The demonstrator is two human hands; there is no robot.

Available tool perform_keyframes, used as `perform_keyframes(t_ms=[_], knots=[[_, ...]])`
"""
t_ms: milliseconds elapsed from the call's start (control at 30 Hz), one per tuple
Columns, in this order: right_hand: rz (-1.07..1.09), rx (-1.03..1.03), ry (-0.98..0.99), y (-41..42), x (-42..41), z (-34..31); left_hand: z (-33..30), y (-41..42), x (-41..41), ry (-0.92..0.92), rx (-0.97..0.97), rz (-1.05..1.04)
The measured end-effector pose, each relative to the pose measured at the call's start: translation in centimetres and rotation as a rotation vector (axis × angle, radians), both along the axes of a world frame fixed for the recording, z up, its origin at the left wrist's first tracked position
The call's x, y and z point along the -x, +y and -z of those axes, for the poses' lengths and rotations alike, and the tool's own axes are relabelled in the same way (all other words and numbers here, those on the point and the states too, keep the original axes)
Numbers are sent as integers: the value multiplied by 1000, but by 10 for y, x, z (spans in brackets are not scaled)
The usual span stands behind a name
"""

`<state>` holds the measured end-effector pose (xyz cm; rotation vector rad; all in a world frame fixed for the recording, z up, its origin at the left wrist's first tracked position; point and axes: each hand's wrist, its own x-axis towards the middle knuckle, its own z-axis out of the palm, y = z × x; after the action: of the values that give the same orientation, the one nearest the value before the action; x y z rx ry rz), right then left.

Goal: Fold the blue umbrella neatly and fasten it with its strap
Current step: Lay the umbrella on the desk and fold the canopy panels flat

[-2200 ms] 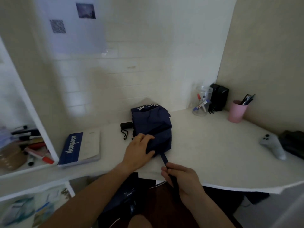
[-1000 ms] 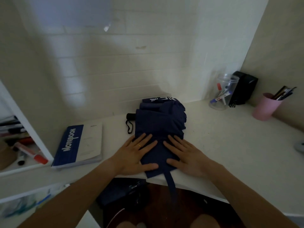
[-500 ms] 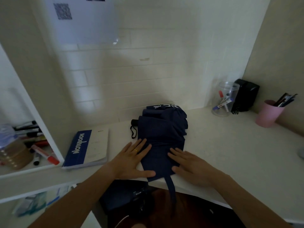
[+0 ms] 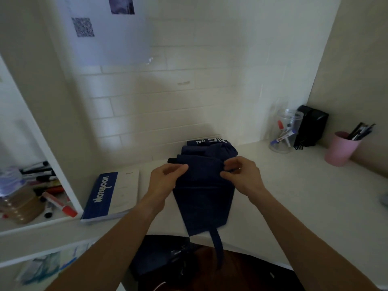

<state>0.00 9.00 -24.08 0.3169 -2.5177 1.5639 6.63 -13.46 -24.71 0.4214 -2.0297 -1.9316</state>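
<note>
Pinching umbrella (image 4: 204,192) folds, left hand (image 4: 165,179) and right hand (image 4: 241,175) raised.

One blue umbrella (image 4: 204,185) at centre, with one strap (image 4: 218,246) hanging off the desk edge. Two hands: left hand (image 4: 165,181), right hand (image 4: 243,175). One notebook (image 4: 111,195) at lower left. One clear jar (image 4: 286,131), one black box (image 4: 311,127) and one pink cup (image 4: 341,149) at right. One sheet of paper (image 4: 105,30) on the wall, upper left. Several markers (image 4: 52,196) on the left shelf, too jumbled to count.
</note>
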Motion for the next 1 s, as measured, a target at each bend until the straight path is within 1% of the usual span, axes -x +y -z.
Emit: perform_keyframes(t_ms=[100, 200, 267, 400, 467, 533, 633, 733, 833, 933, 1000], knots=[[-27, 65, 18, 2, 2, -5, -1, -4, -2, 20, -7, -33], [-32, 28, -2, -1, 5, 0, 3, -6, 2, -70, 2, -16], [-16, 15, -10, -5, 7, 3, 4, -5, 7, -84, -2, 16], [46, 8, -46, -6, 10, 1, -1, -1, 16, -106, 0, 11], [32, 0, -62, -6, 11, 1, -2, 1, 20, -91, 1, -13], [30, -14, -54, -6, 12, 1, -2, 0, 22, -60, -38, -66], [19, -19, -47, -6, 14, 0, -6, 0, 21, -66, -42, -72], [-23, 26, -62, -5, 14, 1, -13, 3, 16, -52, -43, -42], [-57, 67, -61, 0, 12, 0, -21, 6, 3, -18, -15, 30], [-129, 45, -16, 14, 2, -1, -24, 2, -13, 5, -14, 108], [-191, 16, 37, 25, -7, 2, -19, 2, -27, -20, -25, 146]])
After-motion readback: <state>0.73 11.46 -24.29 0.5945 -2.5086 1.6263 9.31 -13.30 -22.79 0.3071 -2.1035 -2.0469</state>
